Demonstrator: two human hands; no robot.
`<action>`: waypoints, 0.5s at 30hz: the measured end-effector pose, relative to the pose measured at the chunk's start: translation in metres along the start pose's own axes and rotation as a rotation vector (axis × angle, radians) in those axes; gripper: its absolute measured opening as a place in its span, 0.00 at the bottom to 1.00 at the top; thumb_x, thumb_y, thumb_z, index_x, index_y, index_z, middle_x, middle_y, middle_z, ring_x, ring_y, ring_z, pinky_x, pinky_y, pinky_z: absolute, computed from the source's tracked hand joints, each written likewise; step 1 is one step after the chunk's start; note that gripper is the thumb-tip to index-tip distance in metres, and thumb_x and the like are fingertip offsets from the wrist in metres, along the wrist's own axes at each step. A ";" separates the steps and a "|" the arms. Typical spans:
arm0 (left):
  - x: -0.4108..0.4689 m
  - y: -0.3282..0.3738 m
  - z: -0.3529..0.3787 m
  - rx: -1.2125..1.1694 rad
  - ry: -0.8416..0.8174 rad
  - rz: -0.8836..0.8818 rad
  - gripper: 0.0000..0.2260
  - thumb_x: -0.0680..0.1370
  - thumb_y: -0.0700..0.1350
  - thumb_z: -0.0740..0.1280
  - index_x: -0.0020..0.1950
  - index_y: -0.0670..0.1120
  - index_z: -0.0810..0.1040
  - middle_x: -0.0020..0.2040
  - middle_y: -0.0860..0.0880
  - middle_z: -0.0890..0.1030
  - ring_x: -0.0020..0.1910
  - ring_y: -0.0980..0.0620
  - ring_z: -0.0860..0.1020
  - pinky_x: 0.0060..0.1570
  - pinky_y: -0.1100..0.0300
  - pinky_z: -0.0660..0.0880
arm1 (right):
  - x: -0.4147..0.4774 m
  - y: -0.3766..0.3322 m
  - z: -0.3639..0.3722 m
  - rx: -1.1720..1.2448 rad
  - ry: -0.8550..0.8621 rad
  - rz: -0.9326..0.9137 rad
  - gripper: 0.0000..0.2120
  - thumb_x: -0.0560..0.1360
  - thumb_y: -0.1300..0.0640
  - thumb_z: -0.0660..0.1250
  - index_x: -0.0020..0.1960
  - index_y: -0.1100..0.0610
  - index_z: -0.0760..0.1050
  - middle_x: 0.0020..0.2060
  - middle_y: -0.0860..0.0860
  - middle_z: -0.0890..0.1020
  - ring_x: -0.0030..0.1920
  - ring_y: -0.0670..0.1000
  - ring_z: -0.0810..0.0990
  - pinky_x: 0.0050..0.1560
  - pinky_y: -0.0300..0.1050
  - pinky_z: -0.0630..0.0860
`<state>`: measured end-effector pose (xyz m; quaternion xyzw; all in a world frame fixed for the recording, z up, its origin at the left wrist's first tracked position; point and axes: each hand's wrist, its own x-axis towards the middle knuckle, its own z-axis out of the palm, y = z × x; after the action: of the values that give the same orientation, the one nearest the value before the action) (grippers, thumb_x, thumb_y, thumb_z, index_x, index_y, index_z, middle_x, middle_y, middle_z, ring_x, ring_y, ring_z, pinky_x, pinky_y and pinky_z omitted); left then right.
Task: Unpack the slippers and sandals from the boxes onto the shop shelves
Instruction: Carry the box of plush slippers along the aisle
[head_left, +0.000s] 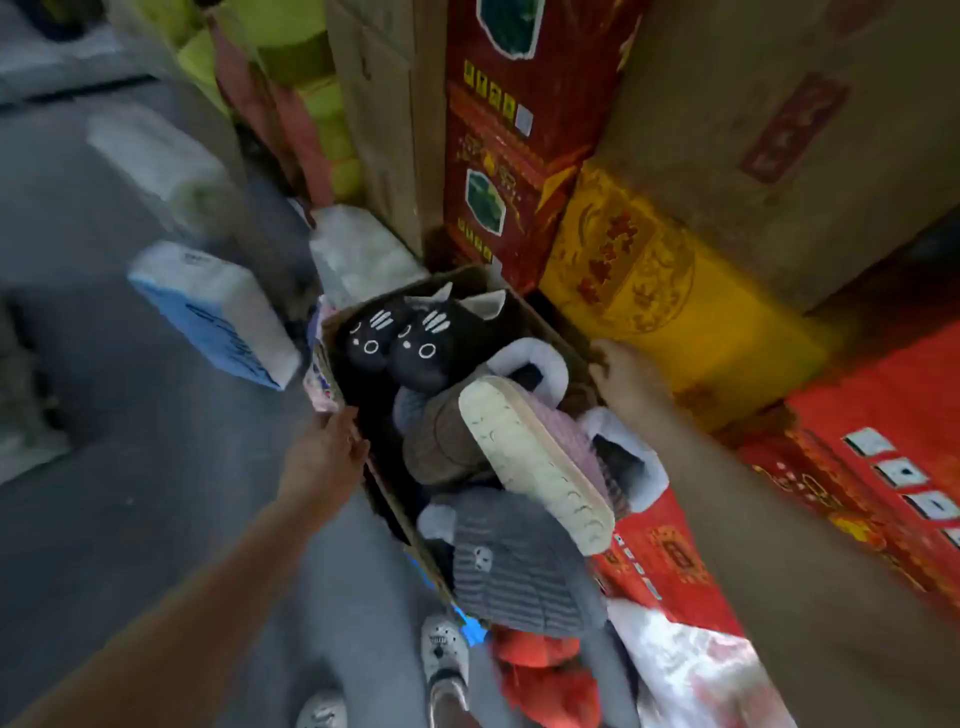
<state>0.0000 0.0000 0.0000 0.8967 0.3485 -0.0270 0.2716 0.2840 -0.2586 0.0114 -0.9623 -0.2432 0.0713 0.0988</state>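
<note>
An open cardboard box (540, 317) full of plush slippers is held between my hands. At its far end lies a black cat-face pair (410, 340). A brown slipper (441, 441) and a pink one with its cream sole (535, 457) turned up lie in the middle. A grey ribbed slipper (514, 561) fills the near end, and fur-lined ones (530, 358) sit along the right side. My left hand (327, 452) grips the box's left rim. At the far right rim my right hand (628, 376) holds on with curled fingers.
Stacked red, yellow and brown cartons (649, 249) rise on the right and behind. A blue and white pack (218, 312) lies on the grey floor at left. My feet in white clogs (444, 654) are below, next to red fabric (540, 670).
</note>
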 end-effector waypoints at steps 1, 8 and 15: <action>0.006 -0.004 0.011 -0.011 0.013 -0.029 0.23 0.76 0.42 0.68 0.70 0.41 0.70 0.63 0.35 0.73 0.56 0.33 0.76 0.55 0.46 0.73 | 0.011 0.004 0.011 -0.013 -0.025 -0.001 0.17 0.80 0.51 0.61 0.68 0.48 0.70 0.62 0.53 0.79 0.59 0.57 0.78 0.56 0.52 0.77; 0.013 -0.017 0.077 -0.193 0.023 -0.292 0.32 0.76 0.45 0.68 0.76 0.45 0.57 0.64 0.38 0.73 0.59 0.35 0.75 0.55 0.44 0.75 | 0.070 0.026 0.057 0.007 -0.329 0.045 0.20 0.80 0.48 0.61 0.71 0.48 0.66 0.64 0.57 0.78 0.59 0.60 0.78 0.60 0.56 0.75; 0.014 -0.024 0.098 -0.311 -0.065 -0.464 0.27 0.77 0.41 0.64 0.75 0.48 0.59 0.57 0.38 0.80 0.51 0.36 0.80 0.51 0.48 0.77 | 0.077 0.022 0.070 -0.156 -0.346 -0.022 0.17 0.81 0.50 0.59 0.70 0.47 0.69 0.57 0.60 0.81 0.54 0.63 0.79 0.54 0.56 0.77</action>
<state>0.0085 -0.0265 -0.0979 0.7393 0.5353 -0.0635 0.4036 0.3484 -0.2292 -0.0679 -0.9377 -0.2719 0.2157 -0.0188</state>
